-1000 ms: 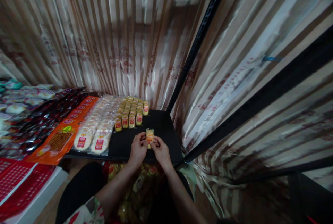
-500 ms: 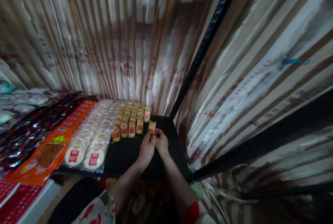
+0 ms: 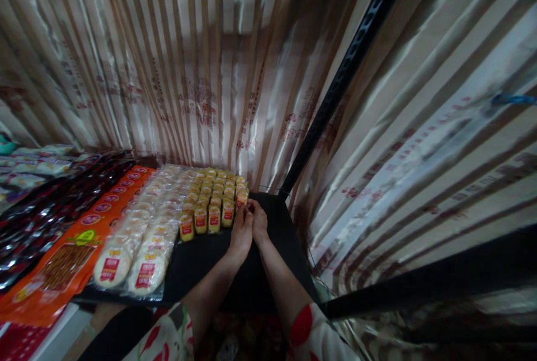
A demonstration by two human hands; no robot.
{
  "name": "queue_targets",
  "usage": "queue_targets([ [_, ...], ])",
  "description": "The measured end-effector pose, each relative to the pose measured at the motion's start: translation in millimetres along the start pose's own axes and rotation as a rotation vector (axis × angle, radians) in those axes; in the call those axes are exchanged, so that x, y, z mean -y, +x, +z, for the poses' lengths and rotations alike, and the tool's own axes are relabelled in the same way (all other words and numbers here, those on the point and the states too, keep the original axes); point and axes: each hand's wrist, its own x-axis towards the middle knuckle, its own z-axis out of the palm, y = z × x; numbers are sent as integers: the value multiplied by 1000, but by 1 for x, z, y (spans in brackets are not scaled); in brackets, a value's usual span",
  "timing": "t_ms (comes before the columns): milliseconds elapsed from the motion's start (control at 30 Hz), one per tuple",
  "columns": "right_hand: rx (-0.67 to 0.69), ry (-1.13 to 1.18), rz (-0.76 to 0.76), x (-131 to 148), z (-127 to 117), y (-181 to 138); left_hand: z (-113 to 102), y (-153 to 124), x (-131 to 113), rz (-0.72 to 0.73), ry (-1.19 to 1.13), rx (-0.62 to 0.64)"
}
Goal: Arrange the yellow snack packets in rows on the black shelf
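Note:
A small yellow snack packet (image 3: 242,197) with a red label is between my fingertips, at the right end of rows of similar packets (image 3: 214,216) standing on a black shelf (image 3: 201,271). My left hand (image 3: 241,233) is closed on the packet's near side. Close beside it, my right hand (image 3: 259,220) is closed too, its fingertips meeting the left ones at the packet. Fingers cover the packet's lower part. Whether it rests on the shelf cannot be made out.
Left of the yellow rows lie clear-wrapped round white cakes (image 3: 146,268), orange snack bags (image 3: 69,263) and dark shiny packs (image 3: 37,210). A black metal post (image 3: 331,103) rises at the shelf's back right corner. Striped sheeting (image 3: 218,70) hangs behind.
My hands have carried the packet slightly left and back, from in front of the rightmost column up against it. The camera view has shifted a little.

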Motion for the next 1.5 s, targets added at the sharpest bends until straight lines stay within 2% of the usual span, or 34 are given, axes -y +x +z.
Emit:
queue_targets([
  [133, 23, -7, -12, -5, 5, 6, 1, 2, -2, 0, -7, 3],
  [333, -55, -4, -58, -9, 9, 7, 0, -1, -4, 23, -1, 6],
  [533, 16, -34, -143, -11, 11, 7, 3, 3, 4, 1, -10, -11],
  [800, 31, -35, -145, -18, 13, 8, 5, 7, 9, -19, -18, -4],
  [1000, -29, 19, -142, -16, 6, -1, 5, -2, 5, -10, -3, -5],
  [1100, -48, -3, -159, -14, 0, -16, 1, -18, 2, -15, 18, 2],
  [1233, -64, -31, -139, -13, -8, -51, -11, -58, 4, 13, 91, -15],
  [1400, -8, 24, -152, -7, -17, -113, -35, -121, 12, 152, 199, -10],
  [1500, 29, 93, -172, 0, -20, -156, -55, -158, 18, 247, 243, 33],
])
